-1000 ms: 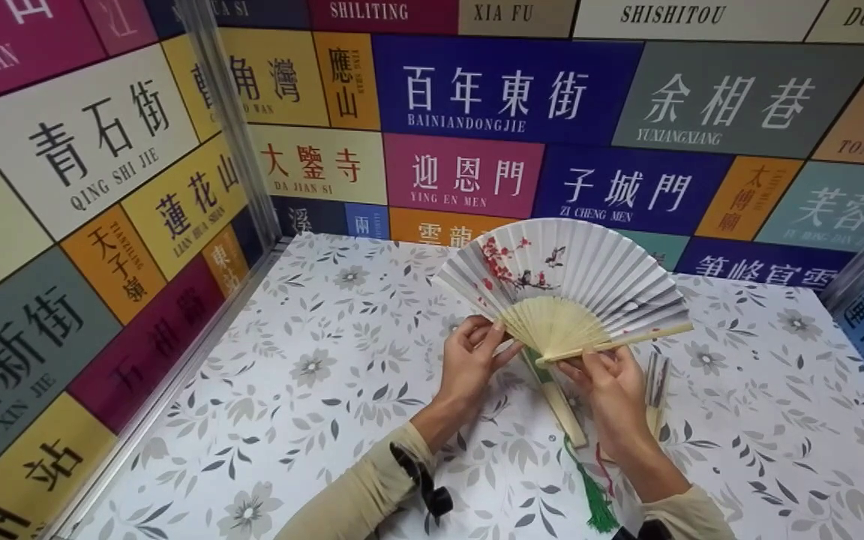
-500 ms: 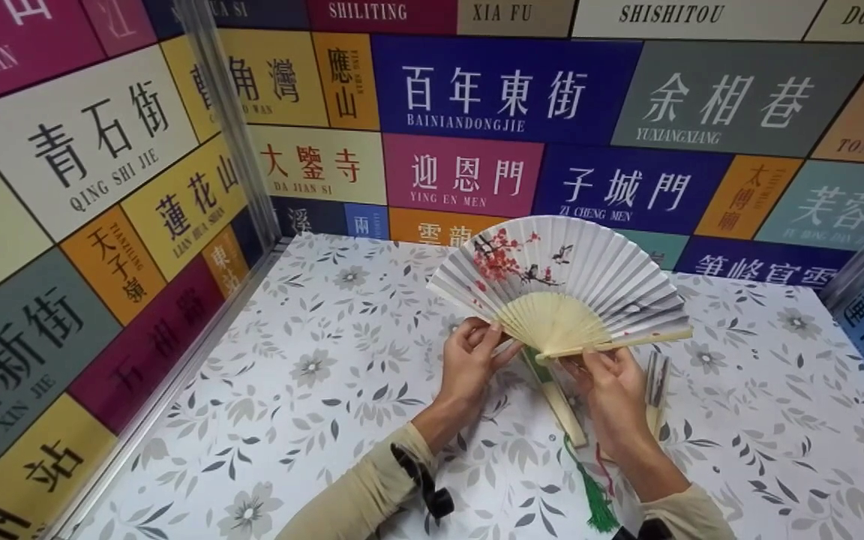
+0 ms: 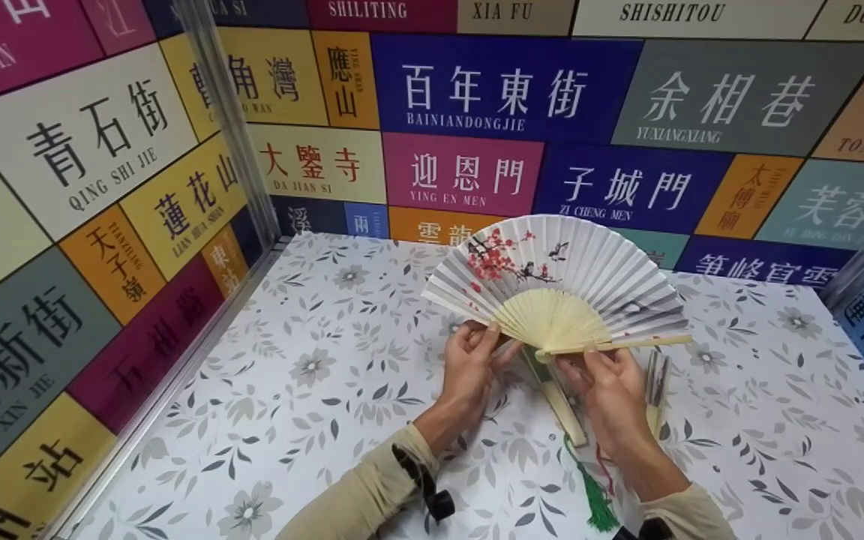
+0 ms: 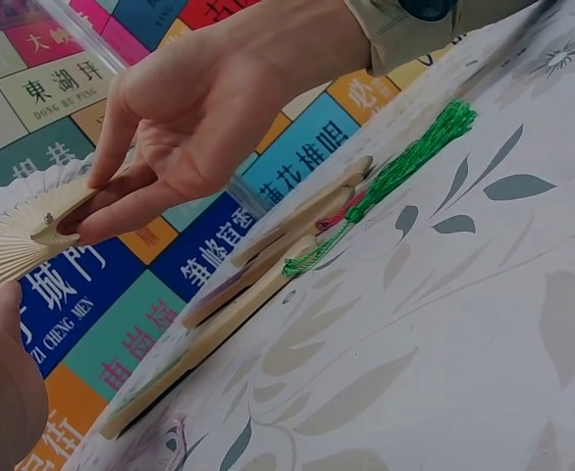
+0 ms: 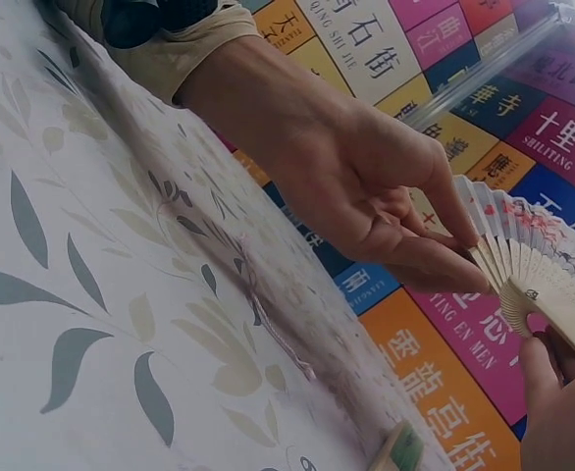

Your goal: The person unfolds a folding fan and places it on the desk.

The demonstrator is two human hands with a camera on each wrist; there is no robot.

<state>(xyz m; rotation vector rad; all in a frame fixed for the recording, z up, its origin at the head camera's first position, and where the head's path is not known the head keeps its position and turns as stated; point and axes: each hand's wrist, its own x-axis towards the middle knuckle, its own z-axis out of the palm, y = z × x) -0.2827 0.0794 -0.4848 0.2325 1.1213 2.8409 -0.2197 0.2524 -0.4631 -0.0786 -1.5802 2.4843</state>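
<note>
Both hands hold a spread folding fan [image 3: 589, 262] above the table; its white pleated leaf carries red blossoms and birds over pale ribs. My left hand [image 3: 469, 371] pinches the fan's left edge between thumb and fingers, as the right wrist view also shows. Near the pivot, my right hand [image 3: 616, 390] grips the right guard stick, thumb on top. Beneath the hands lies a folded fan [image 3: 565, 409] with a green tassel [image 3: 598, 502]. Another folded fan [image 3: 655, 386] lies partly behind the right hand. The left wrist view shows these folded fans [image 4: 204, 358] side by side.
The table [image 3: 312, 442] has a white cover with grey leaves and flowers. Panels with coloured street-name blocks [image 3: 507, 90] stand behind it and along the left side [image 3: 79, 135]. A thin red cord [image 3: 603, 469] lies next to the green tassel.
The fan has spread slightly wider, its left edge moving a little left and down. Its leaf faces the head camera more, and both hands stay nearly in place.
</note>
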